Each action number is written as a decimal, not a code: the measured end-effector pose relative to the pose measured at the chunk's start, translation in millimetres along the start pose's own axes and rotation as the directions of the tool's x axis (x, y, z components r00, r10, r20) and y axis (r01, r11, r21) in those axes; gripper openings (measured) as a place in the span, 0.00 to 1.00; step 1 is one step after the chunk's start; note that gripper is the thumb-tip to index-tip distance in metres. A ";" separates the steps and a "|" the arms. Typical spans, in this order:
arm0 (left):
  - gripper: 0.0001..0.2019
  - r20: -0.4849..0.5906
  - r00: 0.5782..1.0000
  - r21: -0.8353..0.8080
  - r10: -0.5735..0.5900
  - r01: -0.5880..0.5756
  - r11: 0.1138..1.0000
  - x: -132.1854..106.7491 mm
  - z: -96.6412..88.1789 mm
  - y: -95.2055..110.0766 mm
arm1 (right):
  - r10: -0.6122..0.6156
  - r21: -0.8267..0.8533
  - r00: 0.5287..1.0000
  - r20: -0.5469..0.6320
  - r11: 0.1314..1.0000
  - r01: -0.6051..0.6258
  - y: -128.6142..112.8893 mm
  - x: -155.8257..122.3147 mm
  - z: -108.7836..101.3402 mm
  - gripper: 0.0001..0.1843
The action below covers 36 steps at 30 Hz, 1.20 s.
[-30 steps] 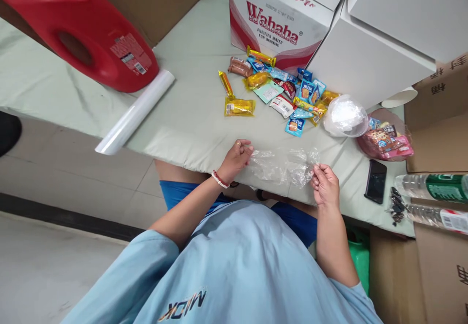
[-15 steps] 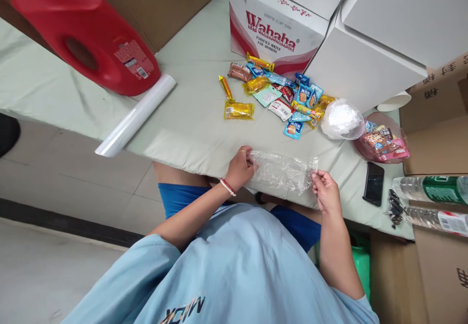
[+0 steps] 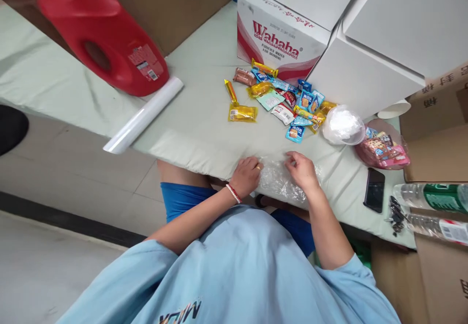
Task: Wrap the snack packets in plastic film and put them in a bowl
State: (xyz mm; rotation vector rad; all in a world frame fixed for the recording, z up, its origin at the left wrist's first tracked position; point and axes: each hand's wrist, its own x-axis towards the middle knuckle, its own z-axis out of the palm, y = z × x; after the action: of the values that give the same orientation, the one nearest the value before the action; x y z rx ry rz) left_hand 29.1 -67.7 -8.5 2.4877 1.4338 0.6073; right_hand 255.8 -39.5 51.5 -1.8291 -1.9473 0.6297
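A crinkled sheet of clear plastic film (image 3: 275, 180) lies along the near edge of the cloth-covered table (image 3: 197, 129). My left hand (image 3: 247, 175), with a beaded bracelet at its wrist, has its fingers curled closed on the film's left end. Over the film's right half is my right hand (image 3: 302, 170), its thumb and forefinger apart and pointing left. Part of the film is hidden beneath that hand. Beyond both hands lies a loose pile of small wrapped snacks (image 3: 288, 97), with a yellow-wrapped snack (image 3: 243, 113) at its near left.
A white film roll (image 3: 144, 114) lies beside a large red jug (image 3: 120, 46) at left. A Wahaba-style white-and-red carton (image 3: 274, 41) stands behind the snacks. On the right are a clear plastic bowl (image 3: 342, 125), a pink bowl of snacks (image 3: 382, 148), a phone (image 3: 374, 190) and bottles (image 3: 431, 197).
My right hand has let go of the film's right end and moved left over the film. My left hand has rolled further over its left end. The camera view has shifted slightly.
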 end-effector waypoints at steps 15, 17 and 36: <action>0.19 0.048 0.969 -0.044 -0.240 0.243 0.969 39.3 -23.2 -0.8 | -0.434 -0.320 0.829 -0.354 0.889 0.328 -15.6 -115.0 -30.3 0.17; 0.20 0.049 0.962 -0.063 -0.267 0.270 0.961 46.1 -26.5 -2.1 | -0.453 -0.300 0.855 -0.252 0.877 0.376 -15.9 -137.4 -19.1 0.19; 0.32 0.203 0.943 -0.005 -0.264 0.271 0.963 43.5 -28.9 -12.7 | 0.118 0.456 0.986 0.118 0.876 -0.160 11.0 -106.9 -74.6 0.18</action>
State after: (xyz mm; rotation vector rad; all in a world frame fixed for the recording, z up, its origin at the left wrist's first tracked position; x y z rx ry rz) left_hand 25.6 -24.5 23.3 2.2001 1.6269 0.3138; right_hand 314.6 -141.5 108.6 -1.6593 -1.5413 1.1305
